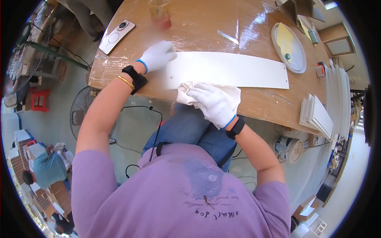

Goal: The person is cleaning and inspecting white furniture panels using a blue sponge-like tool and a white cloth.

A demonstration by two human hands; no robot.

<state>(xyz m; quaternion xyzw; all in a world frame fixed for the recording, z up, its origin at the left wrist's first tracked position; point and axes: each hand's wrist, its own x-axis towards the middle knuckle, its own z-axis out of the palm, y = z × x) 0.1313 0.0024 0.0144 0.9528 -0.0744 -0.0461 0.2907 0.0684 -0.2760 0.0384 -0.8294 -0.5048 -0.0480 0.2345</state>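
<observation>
A long white board (pixel 228 69) with small holes near its ends lies flat on the brown table (pixel 258 101), close to the near edge. My left hand (pixel 158 56), in a white knit glove, has its fingers curled at the board's far left corner. Also gloved, my right hand (pixel 214 104) presses a cream cloth (pixel 230 93) against the board's near edge, left of its middle. Part of the cloth hangs past the table edge. The fingertips of my left hand are partly blurred.
A phone (pixel 117 37) and a jar with red contents (pixel 160 16) stand beyond my left hand. Farther right are a thin metal strip (pixel 228 37), a round white tray (pixel 300 59) and stacked white panels (pixel 317 115). A fan (pixel 83 109) stands left of the table.
</observation>
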